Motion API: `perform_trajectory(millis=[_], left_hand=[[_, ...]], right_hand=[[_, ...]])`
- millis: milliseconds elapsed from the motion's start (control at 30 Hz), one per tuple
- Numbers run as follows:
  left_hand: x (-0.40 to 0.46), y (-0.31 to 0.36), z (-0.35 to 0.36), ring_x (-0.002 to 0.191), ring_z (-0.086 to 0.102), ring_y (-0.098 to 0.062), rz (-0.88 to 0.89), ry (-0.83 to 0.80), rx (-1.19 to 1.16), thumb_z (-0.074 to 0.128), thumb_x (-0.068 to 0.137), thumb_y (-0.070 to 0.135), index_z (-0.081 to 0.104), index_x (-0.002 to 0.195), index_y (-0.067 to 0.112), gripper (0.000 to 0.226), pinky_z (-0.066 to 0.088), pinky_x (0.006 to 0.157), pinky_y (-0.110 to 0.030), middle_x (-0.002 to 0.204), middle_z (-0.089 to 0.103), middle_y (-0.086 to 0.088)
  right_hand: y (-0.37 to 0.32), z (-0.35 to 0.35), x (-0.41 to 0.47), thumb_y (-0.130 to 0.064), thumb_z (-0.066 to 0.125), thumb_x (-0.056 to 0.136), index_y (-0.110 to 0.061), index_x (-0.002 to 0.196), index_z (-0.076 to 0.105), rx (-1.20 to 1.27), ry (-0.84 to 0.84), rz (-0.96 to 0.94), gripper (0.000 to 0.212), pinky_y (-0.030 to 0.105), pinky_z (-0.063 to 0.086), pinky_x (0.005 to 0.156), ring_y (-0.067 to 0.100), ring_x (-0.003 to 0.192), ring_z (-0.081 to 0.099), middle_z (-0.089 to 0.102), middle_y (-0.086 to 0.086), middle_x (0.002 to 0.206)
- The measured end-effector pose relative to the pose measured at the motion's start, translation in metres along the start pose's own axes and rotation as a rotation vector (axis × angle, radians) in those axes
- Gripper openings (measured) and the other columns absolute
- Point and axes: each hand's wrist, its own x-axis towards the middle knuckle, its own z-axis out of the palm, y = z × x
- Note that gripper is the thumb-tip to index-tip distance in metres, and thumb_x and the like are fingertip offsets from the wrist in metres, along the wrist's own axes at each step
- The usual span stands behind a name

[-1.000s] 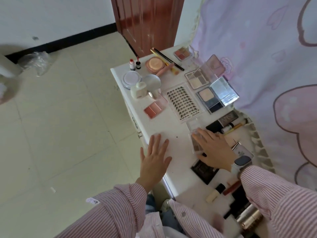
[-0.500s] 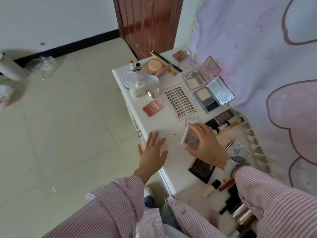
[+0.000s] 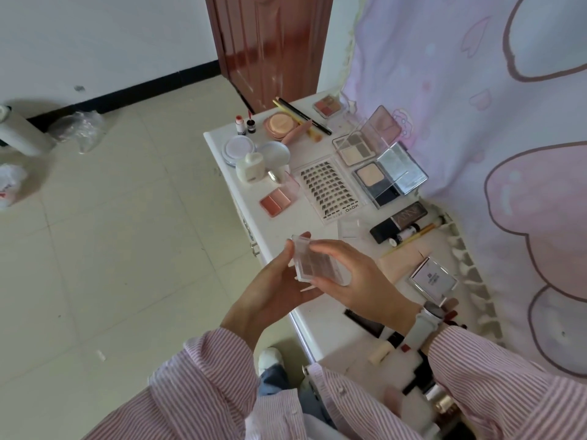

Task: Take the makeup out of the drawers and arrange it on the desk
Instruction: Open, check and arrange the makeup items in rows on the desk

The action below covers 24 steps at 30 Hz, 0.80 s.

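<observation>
A clear-cased eyeshadow palette (image 3: 317,263) with brown shades is held above the front edge of the white desk (image 3: 320,315). My left hand (image 3: 273,287) cups it from below and the left, thumb on its near end. My right hand (image 3: 355,281) grips its right side from above. On the desk lie a lash sheet (image 3: 330,190), a pink blush duo (image 3: 275,202), two open palettes (image 3: 365,144) (image 3: 389,181), a black palette (image 3: 398,221), a small clear case (image 3: 351,228) and a white compact (image 3: 432,277).
Round jars (image 3: 241,147), a white bottle (image 3: 250,168), small bottles (image 3: 244,124), a peach compact (image 3: 281,125) and pencils (image 3: 301,115) crowd the desk's far end. Lipsticks and tubes (image 3: 413,360) lie near my right sleeve. A pink curtain (image 3: 476,122) hangs right; tiled floor and a plastic bag (image 3: 79,128) lie left.
My right hand lifted the eyeshadow palette off the desk and brought it toward me. My left hand left the desk edge and came up to hold the palette too.
</observation>
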Motion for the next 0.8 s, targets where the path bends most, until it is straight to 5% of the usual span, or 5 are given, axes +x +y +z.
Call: perform_trajectory(millis=[233,433,567,800], left_hand=[[0.001,-0.006,0.000,0.111,0.058,-0.031,0.113,0.063,0.005,0.056,0.086,0.038,0.049,0.128,0.029,0.043,0.051,0.089,-0.042,0.122,0.059,-0.012],[0.003,-0.010,0.000,0.112,0.059,-0.020,0.233,0.159,0.111,0.070,0.074,0.028,0.038,0.136,0.026,0.070,0.046,0.096,-0.040,0.132,0.051,-0.007],[0.000,-0.007,-0.004,0.108,0.061,-0.016,0.297,0.207,0.169,0.076,0.071,0.020,0.049,0.125,0.029,0.061,0.048,0.094,-0.038,0.123,0.056,0.004],[-0.001,-0.006,-0.010,0.108,0.061,-0.020,0.279,0.215,0.181,0.064,0.080,0.021,0.045,0.130,0.024,0.054,0.048,0.095,-0.044,0.126,0.057,-0.002]], right_hand=[[-0.005,0.003,0.001,-0.032,0.056,0.086,-0.015,0.117,0.058,0.045,0.006,0.139,0.036,0.019,0.045,0.094,0.002,0.107,0.055,0.059,-0.007,0.116],[-0.010,-0.001,0.013,-0.022,0.055,0.090,-0.014,0.120,0.058,-0.085,-0.091,0.219,0.031,0.021,0.051,0.087,0.008,0.100,0.060,0.065,-0.001,0.112],[-0.010,0.000,0.017,-0.027,0.053,0.090,-0.017,0.121,0.056,-0.222,-0.171,0.207,0.033,0.031,0.053,0.085,0.012,0.097,0.062,0.067,-0.001,0.108],[-0.007,0.000,0.027,-0.021,0.050,0.089,-0.013,0.112,0.056,-0.362,-0.112,0.223,0.025,0.039,0.053,0.080,0.018,0.085,0.064,0.068,0.001,0.097]])
